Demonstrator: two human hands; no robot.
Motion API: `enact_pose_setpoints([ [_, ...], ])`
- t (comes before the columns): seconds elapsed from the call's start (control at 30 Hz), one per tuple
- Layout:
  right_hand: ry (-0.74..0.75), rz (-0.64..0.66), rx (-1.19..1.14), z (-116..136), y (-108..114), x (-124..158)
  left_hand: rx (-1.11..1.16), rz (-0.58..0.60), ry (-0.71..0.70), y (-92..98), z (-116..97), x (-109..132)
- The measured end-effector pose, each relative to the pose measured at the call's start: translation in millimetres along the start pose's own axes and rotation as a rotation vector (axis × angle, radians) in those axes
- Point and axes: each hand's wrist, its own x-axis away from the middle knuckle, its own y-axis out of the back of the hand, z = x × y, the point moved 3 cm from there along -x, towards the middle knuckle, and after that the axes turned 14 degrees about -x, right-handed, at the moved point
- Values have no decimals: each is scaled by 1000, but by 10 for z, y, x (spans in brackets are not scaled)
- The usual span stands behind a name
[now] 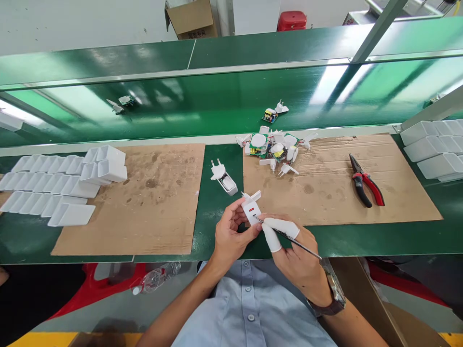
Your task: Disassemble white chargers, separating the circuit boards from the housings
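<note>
My left hand [233, 229] pinches a white charger [249, 205] by its sides. The charger has a red port slot and a dark one on its face, with a plug part at its far end. In my right hand [296, 250], which wears white finger cots on thumb and index finger, is a slim pointed metal tool [304, 247]; its exact kind I cannot tell. Its tip touches or hovers at the charger's dark slot. Just beyond my left hand lies another white charger [224, 178], its casing open and its plug attached.
Circuit boards with white plugs [275, 149] are heaped on the right cardboard sheet [325, 193], near red-black pliers [365, 180]. White casings [54, 180] stand in rows on the left cardboard [162, 202]; more casings [434, 147] sit far right. A green raised panel [217, 101] borders the back.
</note>
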Motion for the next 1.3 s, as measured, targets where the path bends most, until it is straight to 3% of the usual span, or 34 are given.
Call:
enact_pose_setpoints([
  [0.5,98,-23,49,-159,-158,246,-25,-32,-41,-15,47,39],
  [0.67,66,-44,7,-155,-124,213,-27,-24,-28,-25,38,36],
  [0.87,-51,-165,-135,-160,29,249,-40,-10,-4,-17,28,38],
  [1.3,-47,-84,-60,-187,24,188,-46,-7,-39,-26,-24,26],
])
